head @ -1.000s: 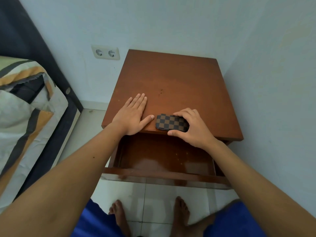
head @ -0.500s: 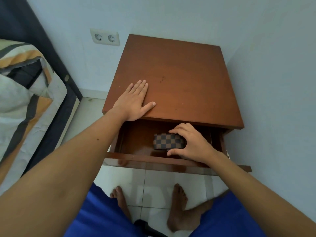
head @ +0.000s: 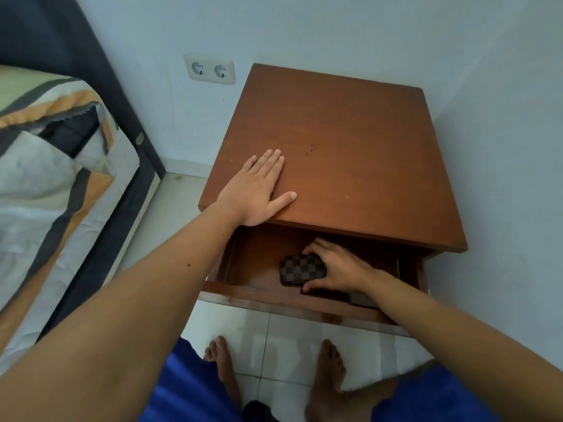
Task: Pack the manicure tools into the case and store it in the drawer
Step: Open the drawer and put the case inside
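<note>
The brown checkered manicure case point(head: 300, 268) is closed and lies inside the open drawer point(head: 286, 298) of the wooden nightstand point(head: 350, 153). My right hand point(head: 338, 268) reaches into the drawer and grips the case's right end, fingers over the top and thumb at the near side. My left hand point(head: 259, 190) rests flat, palm down, on the nightstand top near its front left corner, fingers spread. No loose tools are visible.
A bed with a striped cover point(head: 51, 178) and dark frame stands to the left. A double wall socket point(head: 209, 69) is on the back wall. White walls close off the back and right. My bare feet point(head: 274, 370) stand on white tiles below the drawer.
My right hand carried the case off the nightstand's front edge and down into the open drawer. My left hand stayed flat on the top.
</note>
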A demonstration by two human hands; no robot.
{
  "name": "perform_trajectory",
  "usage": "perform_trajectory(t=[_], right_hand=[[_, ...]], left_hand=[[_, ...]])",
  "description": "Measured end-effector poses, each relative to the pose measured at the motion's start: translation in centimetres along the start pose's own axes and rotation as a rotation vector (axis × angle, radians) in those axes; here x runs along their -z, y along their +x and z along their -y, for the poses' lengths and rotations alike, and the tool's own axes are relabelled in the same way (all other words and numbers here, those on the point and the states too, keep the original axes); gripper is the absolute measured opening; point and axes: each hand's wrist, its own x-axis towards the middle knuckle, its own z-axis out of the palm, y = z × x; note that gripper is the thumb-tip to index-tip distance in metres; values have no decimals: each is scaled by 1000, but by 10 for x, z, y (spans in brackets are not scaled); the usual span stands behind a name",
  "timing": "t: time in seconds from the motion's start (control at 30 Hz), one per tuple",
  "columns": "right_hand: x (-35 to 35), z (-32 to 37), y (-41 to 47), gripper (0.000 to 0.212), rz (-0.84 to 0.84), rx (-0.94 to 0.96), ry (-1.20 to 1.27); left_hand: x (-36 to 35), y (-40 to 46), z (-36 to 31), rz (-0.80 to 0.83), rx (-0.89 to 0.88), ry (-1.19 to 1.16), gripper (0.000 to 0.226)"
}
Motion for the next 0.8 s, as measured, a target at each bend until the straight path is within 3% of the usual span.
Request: perform_trajectory(t=[0.57, 0.8], right_hand=[[-7, -1, 4, 89, 66, -52, -111], [8, 4, -16, 91, -19, -47, -113]], left_hand=[[0, 0, -1, -11, 6, 0, 90], [1, 0, 0, -1, 0, -9, 91]])
